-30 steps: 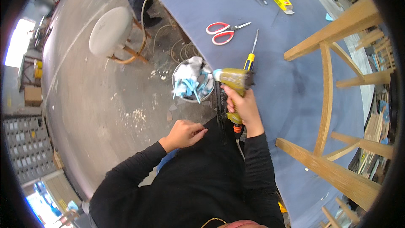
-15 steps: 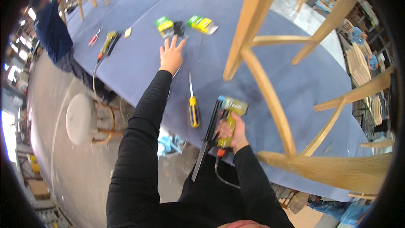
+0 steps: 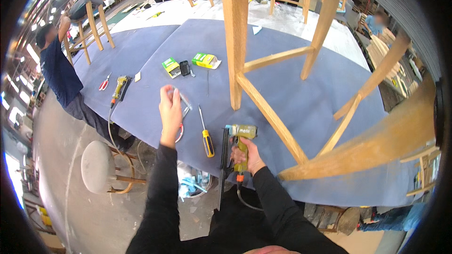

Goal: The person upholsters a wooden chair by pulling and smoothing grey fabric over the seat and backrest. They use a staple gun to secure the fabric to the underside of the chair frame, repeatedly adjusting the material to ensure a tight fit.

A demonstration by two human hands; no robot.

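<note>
In my right hand point(image 3: 248, 156), the fingers are wrapped round the grip of a green pneumatic staple gun point(image 3: 245, 131). Its long black magazine rail point(image 3: 222, 169) reaches back toward my body, past the table edge. My left hand point(image 3: 170, 115) is raised over the table, pinching a thin silvery strip, seemingly staples point(image 3: 182, 97), blurred by motion. Red-handled scissors point(image 3: 181, 132) lie partly hidden beneath that hand. Between my hands rests a yellow-and-black screwdriver point(image 3: 207, 142). Farther off are two green-and-yellow boxes point(image 3: 171, 67) point(image 3: 205, 60) with a small black object point(image 3: 184, 68) between them.
An upturned wooden chair frame point(image 3: 270, 108) stands over the table's right side. Another staple gun point(image 3: 120, 89) and red-handled pliers point(image 3: 104, 83) lie at left. A co-worker point(image 3: 59, 68) handles a chair there. A round stool point(image 3: 98, 167) and a scrap bin point(image 3: 193, 183) stand below the edge.
My left hand has drawn back from the boxes toward me, its spread fingers now closed on the strip. The right hand still holds the staple gun. The view has tilted up.
</note>
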